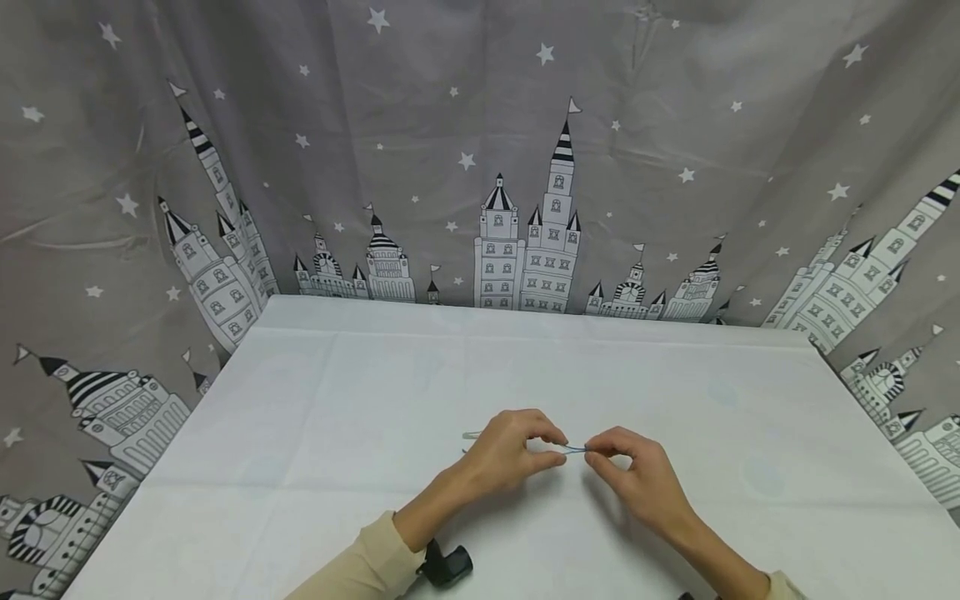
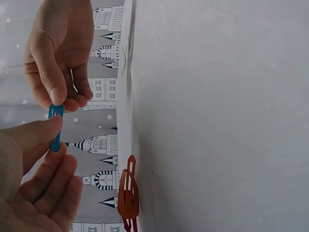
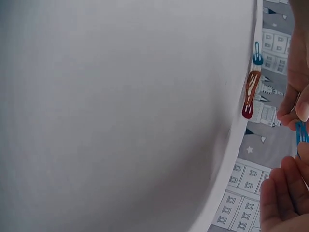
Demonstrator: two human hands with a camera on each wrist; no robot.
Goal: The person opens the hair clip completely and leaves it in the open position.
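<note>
A blue snap hair clip (image 1: 575,450) is held above the table between both hands. My left hand (image 1: 510,450) pinches one end between thumb and fingers, while my right hand (image 1: 633,475) grips the other end. Seen edge-on in the head view, its two thin parts spread toward the left hand. In the left wrist view, the left thumb and a fingertip span the lower part of the blue clip (image 2: 56,113). Fingers cover part of the clip (image 3: 301,131) in the right wrist view.
On the white table (image 1: 337,400), beyond the left hand, lie an orange hair clip (image 3: 250,86), a dark red clip (image 3: 247,111) and another blue clip (image 3: 257,59). The left hand mostly hides them in the head view. A grey castle-print curtain (image 1: 450,125) hangs behind.
</note>
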